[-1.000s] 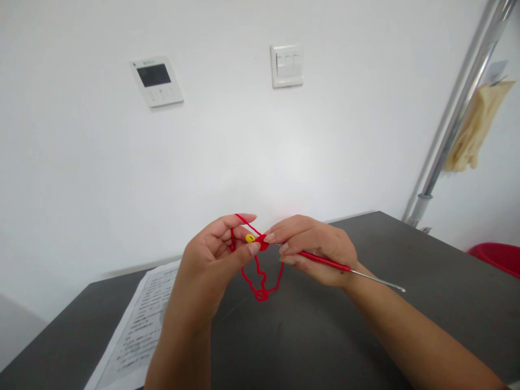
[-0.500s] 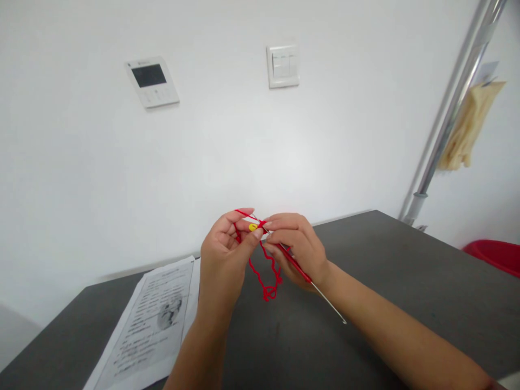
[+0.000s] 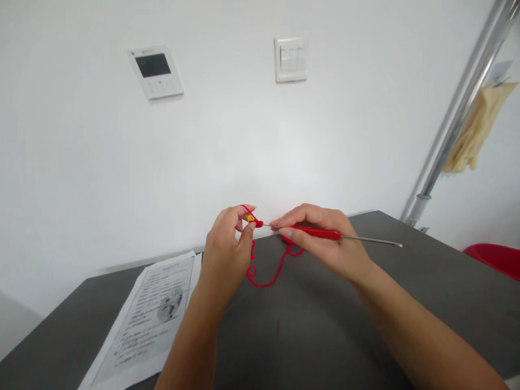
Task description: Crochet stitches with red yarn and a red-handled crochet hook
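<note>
My left hand (image 3: 228, 246) is raised above the dark table (image 3: 309, 325), its thumb and fingers pinched on a small red crochet piece with a yellow marker (image 3: 251, 219). Red yarn (image 3: 268, 271) runs over the forefinger and hangs down in a loop between the hands. My right hand (image 3: 325, 241) grips a crochet hook with a red handle (image 3: 320, 233), held nearly level. Its metal tip points left into the red piece, and its bare metal end sticks out to the right.
A printed sheet of paper (image 3: 150, 319) lies on the table at the left. On the white wall hang an intercom panel (image 3: 156, 71) and a light switch (image 3: 291, 58). A metal pole (image 3: 450, 124) with a beige cloth (image 3: 473, 130) stands at right, a red basin (image 3: 495, 257) beyond.
My right hand has swung the hook from pointing down-right to nearly level and drawn a little away from the left hand. The hanging yarn loop has shifted and spread wider.
</note>
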The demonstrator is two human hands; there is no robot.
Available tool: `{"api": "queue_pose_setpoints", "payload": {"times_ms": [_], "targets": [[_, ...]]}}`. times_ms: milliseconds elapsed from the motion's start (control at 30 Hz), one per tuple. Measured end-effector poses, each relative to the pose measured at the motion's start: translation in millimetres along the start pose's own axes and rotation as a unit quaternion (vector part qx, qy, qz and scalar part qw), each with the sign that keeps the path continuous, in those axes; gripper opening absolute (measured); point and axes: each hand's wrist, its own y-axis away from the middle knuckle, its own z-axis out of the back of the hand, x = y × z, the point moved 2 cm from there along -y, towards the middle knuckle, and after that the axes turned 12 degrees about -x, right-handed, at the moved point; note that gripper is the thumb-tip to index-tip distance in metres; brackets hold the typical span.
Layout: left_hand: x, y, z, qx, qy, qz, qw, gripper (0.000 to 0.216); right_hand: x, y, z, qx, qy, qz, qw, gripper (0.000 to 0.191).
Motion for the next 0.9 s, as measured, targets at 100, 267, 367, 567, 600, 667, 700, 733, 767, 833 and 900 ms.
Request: {"api": "queue_pose_setpoints", "payload": {"times_ms": [100, 267, 367, 567, 600, 667, 700, 733, 767, 833, 900], "targets": [[2.9, 0.2, 0.1, 0.027, 0.059, 0.076, 0.995, 0.025, -9.1, -3.4, -3.7, -0.01, -0.148, -0.099, 0.984, 0.009], [5.8, -0.4, 1.5, 0.104, 0.199, 0.217, 0.95, 0.025, -26.5, -4.2, -15.7, -0.031, -0.25, -0.064, 0.966, 0.01], [5.8, -1.9, 2.0, 0.136, 0.256, 0.245, 0.925, 0.024, -24.8, -3.9, -14.4, -0.012, -0.171, 0.071, 0.983, 0.001], [9.5, -3.5, 4.1, 0.157, 0.326, 0.281, 0.889, 0.025, -15.7, -3.3, -9.8, 0.073, -0.072, 0.185, 0.977, 0.012], [10.1, -3.8, 4.4, 0.151, 0.332, 0.286, 0.886, 0.024, -15.2, -3.2, -9.7, 0.072, -0.065, 0.19, 0.977, 0.012], [10.6, -4.5, 4.7, 0.138, 0.346, 0.291, 0.881, 0.022, -14.8, -2.9, -10.3, 0.06, -0.052, 0.195, 0.978, 0.011], [10.5, -4.9, 4.7, 0.131, 0.355, 0.293, 0.878, 0.02, -14.6, -2.6, -10.8, 0.055, -0.049, 0.2, 0.977, 0.011], [10.3, -5.2, 4.5, 0.127, 0.363, 0.296, 0.874, 0.019, -14.3, -2.2, -11.4, 0.049, -0.049, 0.209, 0.976, 0.011], [10.0, -5.4, 4.1, 0.124, 0.371, 0.3, 0.87, 0.018, -13.9, -1.7, -12.0, 0.045, -0.049, 0.219, 0.973, 0.011], [9.2, -5.4, 2.7, 0.12, 0.379, 0.307, 0.865, 0.018, -13.1, -0.7, -13.2, 0.036, -0.047, 0.238, 0.969, 0.011], [8.4, -4.7, 0.9, 0.119, 0.381, 0.312, 0.862, 0.02, -12.5, 0.3, -14.3, 0.025, -0.042, 0.255, 0.966, 0.012]]}}
